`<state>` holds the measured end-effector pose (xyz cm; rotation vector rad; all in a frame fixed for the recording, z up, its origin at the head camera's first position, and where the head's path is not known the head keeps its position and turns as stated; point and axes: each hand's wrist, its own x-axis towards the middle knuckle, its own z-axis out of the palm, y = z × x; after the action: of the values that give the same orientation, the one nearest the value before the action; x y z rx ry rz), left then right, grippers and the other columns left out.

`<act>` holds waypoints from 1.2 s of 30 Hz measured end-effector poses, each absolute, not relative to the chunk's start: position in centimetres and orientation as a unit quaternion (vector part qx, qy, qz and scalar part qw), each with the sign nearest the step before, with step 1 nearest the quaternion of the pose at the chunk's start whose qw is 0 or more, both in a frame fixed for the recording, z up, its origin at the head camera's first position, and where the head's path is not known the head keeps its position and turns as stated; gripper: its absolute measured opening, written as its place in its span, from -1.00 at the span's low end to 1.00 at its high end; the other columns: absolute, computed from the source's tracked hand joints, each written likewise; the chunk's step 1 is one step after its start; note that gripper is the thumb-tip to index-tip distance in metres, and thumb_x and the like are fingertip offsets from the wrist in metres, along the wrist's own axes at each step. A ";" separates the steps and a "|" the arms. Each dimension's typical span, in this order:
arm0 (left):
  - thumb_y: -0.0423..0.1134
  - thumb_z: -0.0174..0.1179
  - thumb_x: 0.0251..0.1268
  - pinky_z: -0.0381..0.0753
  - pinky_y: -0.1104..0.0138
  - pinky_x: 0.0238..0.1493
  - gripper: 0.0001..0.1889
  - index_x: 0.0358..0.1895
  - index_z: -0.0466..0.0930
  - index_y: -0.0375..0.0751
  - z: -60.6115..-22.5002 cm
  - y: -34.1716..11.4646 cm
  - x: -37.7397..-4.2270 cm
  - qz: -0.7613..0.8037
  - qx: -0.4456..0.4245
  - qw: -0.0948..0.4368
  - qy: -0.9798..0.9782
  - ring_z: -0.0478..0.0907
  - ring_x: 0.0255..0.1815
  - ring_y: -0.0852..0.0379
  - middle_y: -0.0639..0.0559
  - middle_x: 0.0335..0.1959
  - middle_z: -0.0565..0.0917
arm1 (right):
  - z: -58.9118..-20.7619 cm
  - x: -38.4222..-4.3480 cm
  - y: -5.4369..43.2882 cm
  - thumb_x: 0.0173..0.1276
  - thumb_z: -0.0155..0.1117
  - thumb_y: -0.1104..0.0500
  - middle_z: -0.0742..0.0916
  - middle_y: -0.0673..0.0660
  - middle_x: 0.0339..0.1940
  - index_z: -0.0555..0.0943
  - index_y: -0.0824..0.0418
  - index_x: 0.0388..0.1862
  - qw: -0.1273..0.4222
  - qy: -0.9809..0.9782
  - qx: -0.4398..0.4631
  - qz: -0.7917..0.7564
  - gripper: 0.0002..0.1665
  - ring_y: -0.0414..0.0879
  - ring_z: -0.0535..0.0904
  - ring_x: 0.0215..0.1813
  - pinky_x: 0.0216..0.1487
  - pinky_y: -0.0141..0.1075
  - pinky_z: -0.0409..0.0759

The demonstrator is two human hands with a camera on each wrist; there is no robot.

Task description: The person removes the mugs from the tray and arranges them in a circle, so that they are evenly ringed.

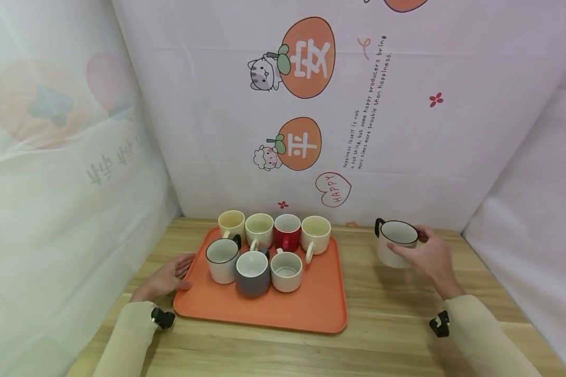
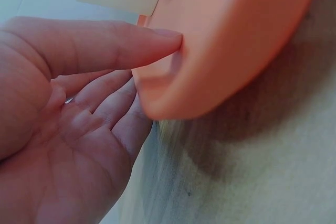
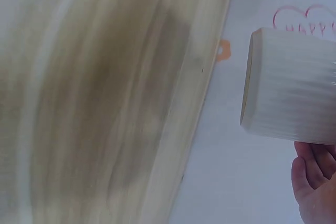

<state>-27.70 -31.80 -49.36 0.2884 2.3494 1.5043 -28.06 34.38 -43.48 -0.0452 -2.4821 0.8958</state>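
My right hand (image 1: 429,256) grips a white mug (image 1: 392,252) with a black rim, out to the right of the orange tray (image 1: 311,314). A black handle sticks out on the mug's left side. In the right wrist view the mug's ribbed wall (image 3: 291,85) appears raised off the wooden table. At the tray's left edge, my left hand (image 1: 167,275) pinches the rim, its thumb (image 2: 152,45) over the inner side and its fingers along the outside. The tray bears several mugs, among them a grey mug (image 1: 253,280) and a red mug (image 1: 287,235).
Also on the tray stand a white mug with a dark rim (image 1: 222,264), a small cream mug (image 1: 286,275) and a row of pale mugs behind. The wooden table (image 1: 382,324) meets a printed white cloth (image 1: 405,157) at the back and sides.
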 end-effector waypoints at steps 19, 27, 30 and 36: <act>-0.58 0.31 0.24 0.04 -0.27 0.68 0.01 0.69 -0.13 -0.49 -49.6 -31.8 -28.0 0.530 0.097 0.164 0.826 -0.09 0.72 -0.48 -0.49 0.71 -0.02 | -46.5 -32.6 36.7 0.10 0.67 -0.22 0.78 0.39 0.05 0.63 0.40 0.20 0.243 -0.888 -0.111 0.374 -0.09 -0.07 0.61 -0.06 -0.15 -0.48 0.40; -0.58 0.31 0.24 0.05 -0.26 0.68 0.02 0.69 -0.13 -0.49 -49.9 -31.8 -28.0 0.530 0.098 0.163 0.826 -0.09 0.72 -0.48 -0.49 0.71 -0.02 | -48.2 -32.9 37.3 0.05 0.70 -0.22 0.81 0.35 -0.01 0.68 0.38 0.13 0.255 -0.879 -0.127 0.383 -0.13 -0.45 0.45 -0.27 -0.17 -0.51 0.41; -0.59 0.31 0.23 0.03 -0.26 0.68 0.02 0.69 -0.12 -0.48 -49.9 -31.7 -27.9 0.533 0.094 0.162 0.825 -0.09 0.73 -0.47 -0.48 0.71 -0.02 | -48.6 -32.8 37.4 0.03 0.71 -0.21 0.80 0.32 0.00 0.67 0.36 0.14 0.256 -0.873 -0.136 0.392 -0.12 -0.48 0.43 -0.27 -0.17 -0.50 0.41; -0.56 0.32 0.24 0.02 -0.28 0.67 0.02 0.69 -0.13 -0.48 -49.8 -31.9 -28.0 0.523 0.095 0.162 0.831 -0.09 0.72 -0.49 -0.49 0.71 -0.02 | -48.7 -32.7 37.2 0.09 0.67 -0.21 0.77 0.33 0.09 0.59 0.36 0.25 0.242 -0.879 -0.135 0.389 -0.07 -0.19 0.59 -0.08 -0.10 -0.50 0.41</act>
<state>-28.03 -31.92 -49.80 0.2717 2.3717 1.4925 -32.66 37.19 -48.70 -0.3697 -2.4027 1.0629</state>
